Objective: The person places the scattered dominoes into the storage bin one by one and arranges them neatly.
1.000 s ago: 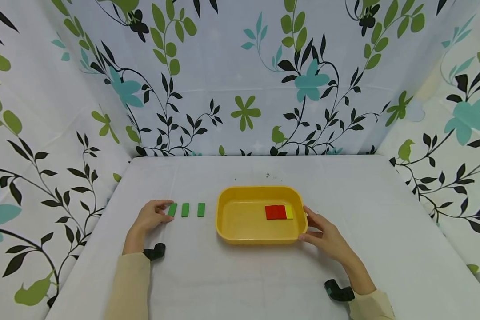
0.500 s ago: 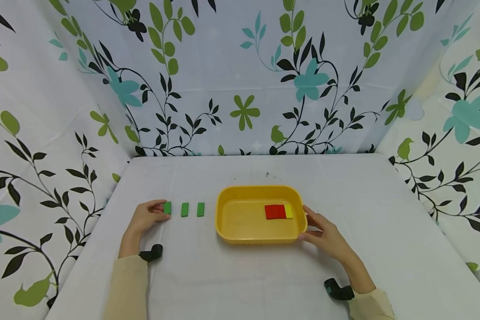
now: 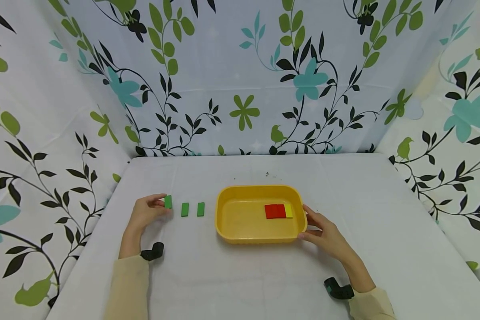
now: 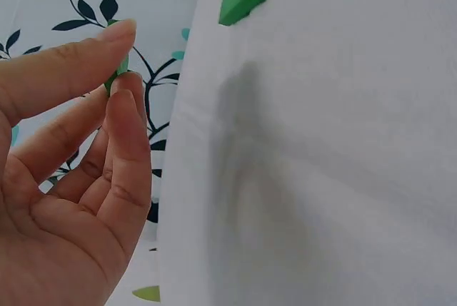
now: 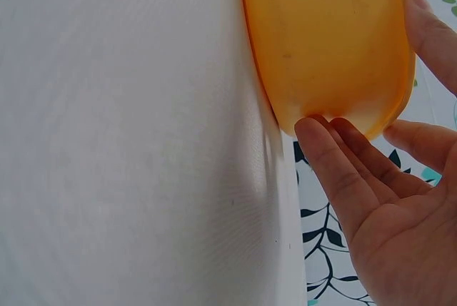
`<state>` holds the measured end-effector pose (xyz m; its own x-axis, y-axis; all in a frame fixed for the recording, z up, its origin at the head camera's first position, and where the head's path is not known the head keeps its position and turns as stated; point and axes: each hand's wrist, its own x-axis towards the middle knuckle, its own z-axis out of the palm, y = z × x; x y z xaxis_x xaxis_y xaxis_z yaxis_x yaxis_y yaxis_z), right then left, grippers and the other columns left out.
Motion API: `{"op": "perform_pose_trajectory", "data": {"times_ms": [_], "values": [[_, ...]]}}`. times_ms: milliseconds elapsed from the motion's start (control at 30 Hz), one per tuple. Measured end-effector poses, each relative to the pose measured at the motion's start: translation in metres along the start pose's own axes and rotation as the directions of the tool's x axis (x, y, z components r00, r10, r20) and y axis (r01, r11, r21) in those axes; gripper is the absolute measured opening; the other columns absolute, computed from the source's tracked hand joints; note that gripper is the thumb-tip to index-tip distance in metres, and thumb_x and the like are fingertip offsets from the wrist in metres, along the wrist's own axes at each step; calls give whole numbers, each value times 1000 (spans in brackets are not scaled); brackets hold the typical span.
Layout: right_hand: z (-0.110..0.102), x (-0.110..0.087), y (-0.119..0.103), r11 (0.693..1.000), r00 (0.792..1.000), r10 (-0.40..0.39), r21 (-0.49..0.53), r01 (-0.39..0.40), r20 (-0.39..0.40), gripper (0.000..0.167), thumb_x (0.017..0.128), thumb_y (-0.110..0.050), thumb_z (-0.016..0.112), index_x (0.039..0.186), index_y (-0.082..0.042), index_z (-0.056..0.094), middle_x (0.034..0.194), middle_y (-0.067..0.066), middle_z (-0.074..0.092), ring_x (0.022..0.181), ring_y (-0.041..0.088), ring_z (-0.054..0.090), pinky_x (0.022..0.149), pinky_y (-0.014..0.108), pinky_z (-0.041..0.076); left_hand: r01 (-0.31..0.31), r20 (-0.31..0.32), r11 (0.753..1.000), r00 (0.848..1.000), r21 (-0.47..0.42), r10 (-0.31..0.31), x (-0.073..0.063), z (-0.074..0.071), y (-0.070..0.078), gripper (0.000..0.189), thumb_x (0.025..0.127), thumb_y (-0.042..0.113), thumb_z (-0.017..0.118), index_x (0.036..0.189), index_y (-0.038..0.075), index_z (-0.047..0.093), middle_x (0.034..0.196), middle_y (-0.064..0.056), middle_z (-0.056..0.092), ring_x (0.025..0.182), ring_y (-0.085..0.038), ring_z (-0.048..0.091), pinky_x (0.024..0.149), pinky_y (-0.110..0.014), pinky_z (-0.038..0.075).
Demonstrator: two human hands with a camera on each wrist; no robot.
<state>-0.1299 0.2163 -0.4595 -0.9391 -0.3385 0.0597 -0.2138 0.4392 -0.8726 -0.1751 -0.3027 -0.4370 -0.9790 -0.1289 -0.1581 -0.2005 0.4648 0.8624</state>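
My left hand pinches a small green block between thumb and fingertips, left of the tray. In the left wrist view, the fingers mostly cover this green block, and a shadow lies on the cloth beside the hand. Two more green blocks, a nearer one and a farther one, lie in a row on the table. My right hand holds the right end of a yellow tray, thumb and fingers spread around it. Inside the tray, red blocks lie side by side against a yellow block.
A white cloth covers the table. Curtains with a leaf and flower print hang behind it and at both sides. Each wrist wears a black camera, one on the left wrist and one on the right wrist.
My left hand has drawn the green block a little leftward away from the row, then raised it slightly. My right hand and the tray have stayed in place.
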Motion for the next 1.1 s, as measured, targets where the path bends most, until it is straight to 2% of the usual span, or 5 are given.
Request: {"op": "perform_pose_trajectory", "data": {"times_ms": [233,533,733,933,1100], "values": [[0,0,-1,1000,1000,-1,-4,1,-1,82,85,-20,75,153,-12,32,134,20,54,123,37,56,92,33,53,-53,-4,998,999,-23,53,-6,4,24,62,80,6,79,136,-2,54,100,-6,61,76,3,57,70,-13,49],[1,0,-1,1000,1000,-4,-13,4,-4,81,85,-19,75,153,-11,32,132,20,55,122,37,57,92,34,53,-129,30,990,991,-58,131,-13,22,61,59,81,6,78,136,-1,55,103,-10,60,78,0,58,71,-13,50],[0,1,0,1000,1000,-12,-3,12,-1,82,84,-18,75,153,-10,32,133,20,54,122,37,56,91,33,53,-153,53,986,986,-69,156,-18,45,93,55,81,5,78,132,3,59,102,-12,59,80,-9,58,71,-13,51],[0,1,1,1000,1000,-21,-9,21,2,81,85,-20,75,153,-10,32,132,19,55,121,37,57,91,33,53,-203,109,972,970,-115,216,-22,73,119,52,79,1,78,129,2,61,101,-15,60,82,-17,57,72,-15,52],[0,0,0,1000,1000,-20,-7,20,-1,82,84,-20,75,153,-10,32,132,19,56,121,37,57,91,33,53,-227,139,965,960,-131,244,-23,97,138,50,78,-2,77,126,2,63,98,-13,60,81,-18,57,71,-16,52]]}}
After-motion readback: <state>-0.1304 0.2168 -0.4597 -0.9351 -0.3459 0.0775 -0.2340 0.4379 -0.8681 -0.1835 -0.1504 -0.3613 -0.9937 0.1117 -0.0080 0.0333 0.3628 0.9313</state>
